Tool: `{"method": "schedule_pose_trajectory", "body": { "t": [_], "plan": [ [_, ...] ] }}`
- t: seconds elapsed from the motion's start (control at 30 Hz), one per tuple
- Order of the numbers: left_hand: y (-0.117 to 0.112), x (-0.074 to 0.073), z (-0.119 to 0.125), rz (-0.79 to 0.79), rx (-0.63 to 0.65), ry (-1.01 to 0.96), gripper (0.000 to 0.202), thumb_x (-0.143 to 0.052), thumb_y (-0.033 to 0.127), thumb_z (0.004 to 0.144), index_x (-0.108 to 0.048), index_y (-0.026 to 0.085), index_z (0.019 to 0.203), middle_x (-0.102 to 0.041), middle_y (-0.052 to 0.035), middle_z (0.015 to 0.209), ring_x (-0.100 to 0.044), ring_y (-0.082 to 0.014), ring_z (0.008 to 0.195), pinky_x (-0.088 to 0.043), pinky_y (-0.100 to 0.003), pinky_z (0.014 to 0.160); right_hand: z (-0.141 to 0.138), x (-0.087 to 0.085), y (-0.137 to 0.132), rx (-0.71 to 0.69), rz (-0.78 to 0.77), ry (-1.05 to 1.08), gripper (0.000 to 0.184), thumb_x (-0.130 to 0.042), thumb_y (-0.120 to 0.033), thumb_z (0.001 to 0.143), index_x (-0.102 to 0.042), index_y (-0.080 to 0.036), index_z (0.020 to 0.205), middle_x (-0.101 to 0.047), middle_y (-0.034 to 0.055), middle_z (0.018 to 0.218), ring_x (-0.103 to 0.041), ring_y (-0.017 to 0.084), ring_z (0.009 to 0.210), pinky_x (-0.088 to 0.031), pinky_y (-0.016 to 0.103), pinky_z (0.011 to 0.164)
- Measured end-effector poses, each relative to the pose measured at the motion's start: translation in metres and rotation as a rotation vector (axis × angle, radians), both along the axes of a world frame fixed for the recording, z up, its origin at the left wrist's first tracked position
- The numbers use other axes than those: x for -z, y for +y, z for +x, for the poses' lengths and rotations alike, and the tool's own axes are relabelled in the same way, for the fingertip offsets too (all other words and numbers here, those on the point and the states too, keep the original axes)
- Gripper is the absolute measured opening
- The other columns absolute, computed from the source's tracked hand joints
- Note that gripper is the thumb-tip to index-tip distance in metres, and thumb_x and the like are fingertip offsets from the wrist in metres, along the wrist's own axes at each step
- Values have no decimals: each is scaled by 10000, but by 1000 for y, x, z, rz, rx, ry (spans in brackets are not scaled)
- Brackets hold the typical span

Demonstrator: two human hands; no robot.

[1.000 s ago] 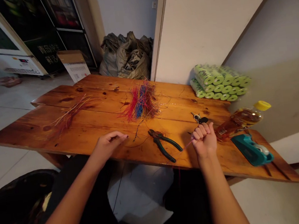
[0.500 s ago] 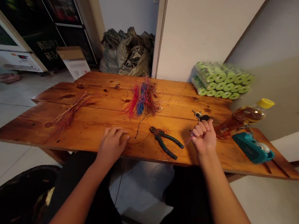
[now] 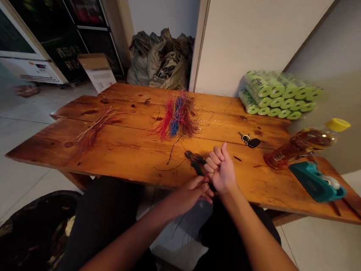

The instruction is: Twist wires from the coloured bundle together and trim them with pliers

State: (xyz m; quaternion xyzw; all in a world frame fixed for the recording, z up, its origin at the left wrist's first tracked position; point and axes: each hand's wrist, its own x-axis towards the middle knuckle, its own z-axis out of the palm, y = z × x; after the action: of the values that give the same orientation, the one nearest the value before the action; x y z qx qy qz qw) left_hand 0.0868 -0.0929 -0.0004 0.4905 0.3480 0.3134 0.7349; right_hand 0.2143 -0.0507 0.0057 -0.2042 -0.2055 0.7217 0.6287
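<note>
1. Brings left hand (image 3: 193,192) across to meet right hand (image 3: 221,170), closing the gap of a moment ago.
2. Keeps right fingers curled tight, thumb up, around a thin reddish thread (image 3: 206,178), now over the near edge of the desk (image 3: 137,152), beside the half-hidden pliers (image 3: 196,166).
3. Bends left fingers nearly together at the thread; cannot tell whether pinching it.
4. Probably allows two-handed work on the thread, leaving the coloured bundle (image 3: 175,119) farther back.

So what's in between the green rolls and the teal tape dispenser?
In the head view, a yellow-capped bottle of amber liquid sits between the green rolls and the tape dispenser.
</note>
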Motion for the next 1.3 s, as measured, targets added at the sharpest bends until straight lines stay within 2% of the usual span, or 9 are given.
{"method": "schedule_pose_trajectory", "body": {
  "t": [0.2, 0.33, 0.47, 0.63, 0.73, 0.87, 1.1, 1.2, 1.3],
  "plan": [
    [1, 13, -9, -180, -40, -128, 249, -465, 325, 837, -580, 141, 713, -265, 69, 507, -219, -65, 442, -224, -182, 428, 4, 0, 2, 49, 46, -55, 428, -440, -452, 871, -350, -200, 538, -259, -90, 449, -270, 53, 345, -316, 151, 356],
    [17, 3, -22, -275, -53, -224, 183, -498, 310, 815, -485, 157, 716, -208, 88, 537, -118, -47, 418, -84, -166, 364, -5, 5, 3, 48, 79, -293, 264, -535, -485, 795, -549, -232, 870, -601, -2, 805, -603, 122, 815, -491, 281, 787],
    [40, -15, -42, -251, -309, -482, 152, -507, 270, 832, -456, 173, 727, -179, 99, 521, -106, -37, 375, -85, -160, 328, -10, 17, 2, 193, 242, -1038, 514, -577, -496, 742, -475, -218, 1162, -557, 92, 1155, -493, 224, 1123, -346, 418, 987],
    [63, -44, -65, 22, -657, -708, 177, -422, 256, 896, -469, 190, 739, -138, 99, 473, -132, -48, 339, -152, -172, 338, -16, 40, 0, 339, 314, -2104, 710, -561, -533, 739, -436, -47, 1242, -507, 235, 1201, -431, 348, 1139, -254, 497, 990],
    [75, -60, -76, 112, -761, -807, 200, -384, 270, 914, -480, 200, 753, -165, 94, 452, -171, -59, 345, -199, -189, 373, -24, 49, -4, 382, 286, -2355, 664, -490, -503, 804, -419, -21, 1254, -507, 250, 1183, -447, 343, 1098, -296, 459, 939],
    [86, -73, -93, 155, -742, -906, 199, -401, 287, 908, -495, 210, 750, -203, 89, 437, -236, -69, 363, -269, -205, 435, -28, 53, -16, 510, 226, -2500, 581, -406, -497, 846, -449, -64, 1230, -526, 217, 1120, -459, 325, 1022, -329, 427, 867],
    [90, -73, -119, 155, -719, -1004, 279, -302, 260, 937, -506, 204, 756, -177, 87, 431, -207, -74, 373, -274, -213, 469, -12, 44, -11, 461, 135, -2434, 459, -362, -492, 862, -581, -110, 991, -567, 174, 917, -500, 296, 883, -380, 392, 738],
    [90, -69, -129, 177, -761, -1003, 292, -325, 279, 930, -487, 189, 704, -156, 86, 431, -158, -78, 375, -241, -211, 438, -10, 32, -6, 558, -12, -1943, 463, -367, -532, 846, -585, -135, 939, -591, 142, 888, -526, 273, 865, -401, 391, 761],
    [86, -66, -138, 208, -807, -948, 375, -365, 328, 911, -382, 174, 569, -149, 80, 428, -129, -79, 382, -225, -217, 421, -26, 17, -17, 514, -218, -1170, 466, -418, -604, 788, -587, -181, 887, -610, 86, 816, -565, 233, 762, -452, 362, 680]
  ]
}}
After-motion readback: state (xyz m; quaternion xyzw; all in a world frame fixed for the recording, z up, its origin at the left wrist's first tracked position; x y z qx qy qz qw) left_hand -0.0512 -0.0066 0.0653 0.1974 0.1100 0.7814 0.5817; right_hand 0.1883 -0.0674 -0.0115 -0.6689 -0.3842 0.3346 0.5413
